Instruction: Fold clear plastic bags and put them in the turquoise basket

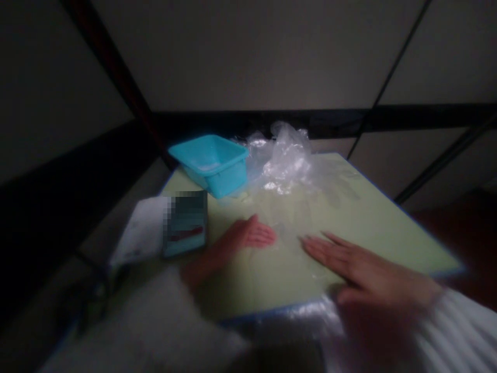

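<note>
My left hand is stretched out over the pale yellow-green tabletop, its palm showing and its fingers straight. It holds nothing. My right hand is to the right of it, back of the hand up and fingers extended, also with nothing in it. A gap of bare tabletop lies between the two hands. Whether either hand touches the surface cannot be made out in the dim, blurred picture. Beyond the hands lies a crumpled heap of clear plastic bags.
A turquoise plastic basin stands at the back left. Nearer, a dark teal flat object, partly pixelated, lies beside a white sheet or cloth. Shiny clear plastic shows below the table's blue front edge. Wall panels rise behind.
</note>
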The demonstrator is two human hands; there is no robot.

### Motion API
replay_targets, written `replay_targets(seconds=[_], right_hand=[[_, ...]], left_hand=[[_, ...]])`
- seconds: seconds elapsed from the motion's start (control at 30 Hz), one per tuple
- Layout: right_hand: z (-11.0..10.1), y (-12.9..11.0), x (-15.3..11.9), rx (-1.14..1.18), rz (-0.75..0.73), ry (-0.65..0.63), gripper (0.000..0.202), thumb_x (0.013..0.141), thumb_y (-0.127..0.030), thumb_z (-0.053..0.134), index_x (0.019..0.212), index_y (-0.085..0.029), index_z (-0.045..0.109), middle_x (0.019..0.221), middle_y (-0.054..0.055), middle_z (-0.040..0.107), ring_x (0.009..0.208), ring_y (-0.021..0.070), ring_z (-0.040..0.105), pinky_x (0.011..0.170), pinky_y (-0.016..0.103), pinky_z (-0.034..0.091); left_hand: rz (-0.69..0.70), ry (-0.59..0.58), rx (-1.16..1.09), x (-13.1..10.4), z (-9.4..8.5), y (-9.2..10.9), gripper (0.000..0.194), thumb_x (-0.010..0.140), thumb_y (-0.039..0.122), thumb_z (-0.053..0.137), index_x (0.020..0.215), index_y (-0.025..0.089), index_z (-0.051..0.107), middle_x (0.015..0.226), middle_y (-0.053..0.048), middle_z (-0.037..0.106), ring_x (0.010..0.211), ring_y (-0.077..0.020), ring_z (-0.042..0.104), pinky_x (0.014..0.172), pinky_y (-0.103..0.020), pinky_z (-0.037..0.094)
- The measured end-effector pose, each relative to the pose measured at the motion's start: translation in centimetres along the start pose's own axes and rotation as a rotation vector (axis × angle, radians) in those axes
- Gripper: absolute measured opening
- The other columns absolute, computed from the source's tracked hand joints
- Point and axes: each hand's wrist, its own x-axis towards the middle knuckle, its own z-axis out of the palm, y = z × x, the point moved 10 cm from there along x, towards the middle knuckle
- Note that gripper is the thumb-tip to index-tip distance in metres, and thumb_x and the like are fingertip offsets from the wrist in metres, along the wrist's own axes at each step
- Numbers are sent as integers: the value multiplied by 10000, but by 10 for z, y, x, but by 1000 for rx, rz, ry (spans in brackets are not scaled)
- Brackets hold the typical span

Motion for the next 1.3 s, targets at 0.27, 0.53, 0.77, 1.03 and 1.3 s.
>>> replay_targets(seconds=[0.27, 0.53, 0.77, 1.03, 1.3], right_hand=[[6, -21, 0, -36, -78, -28, 923, 846, -551, 561, 1503, -134, 65, 1540, 136, 173, 1421, 242, 162, 1165, 417, 148], [27, -25, 13, -31, -104, -64, 662, 922, -264, 488, 1493, -131, 180, 1534, 114, 210, 1419, 196, 180, 1161, 373, 212], [-5, -20, 24, 270, -105, -37, 453, 986, -243, 328, 1430, -171, 381, 1453, 71, 423, 1351, 173, 366, 1116, 364, 324], [-28, 41, 37, 505, 216, 41, 432, 944, -511, 380, 1067, -242, 695, 1006, 38, 718, 931, 224, 673, 850, 404, 541], [-6, 61, 70, 1001, 248, -52, 465, 968, -377, 259, 1235, -173, 580, 1102, 110, 700, 920, 217, 697, 803, 379, 557]], left_hand=[[16, -23, 17, 1, 1, 1, 693, 830, 697, 414, 962, 77, 692, 1021, -177, 716, 975, -286, 678, 924, -413, 476], [2, 19, 34, 0, 1, 2, 721, 769, 742, 452, 904, 75, 688, 982, -189, 720, 949, -304, 680, 909, -441, 478], [1, 34, -4, 2, -1, -2, 656, 831, 695, 405, 874, 115, 706, 949, -138, 735, 925, -266, 687, 893, -402, 493], [-36, 29, -12, -2, -4, -6, 668, 802, 727, 430, 906, 136, 722, 973, -126, 731, 903, -255, 681, 812, -348, 506], [-109, -88, -154, 4, 4, -13, 846, 703, 856, 362, 894, 111, 715, 974, -158, 728, 962, -290, 673, 907, -401, 472]])
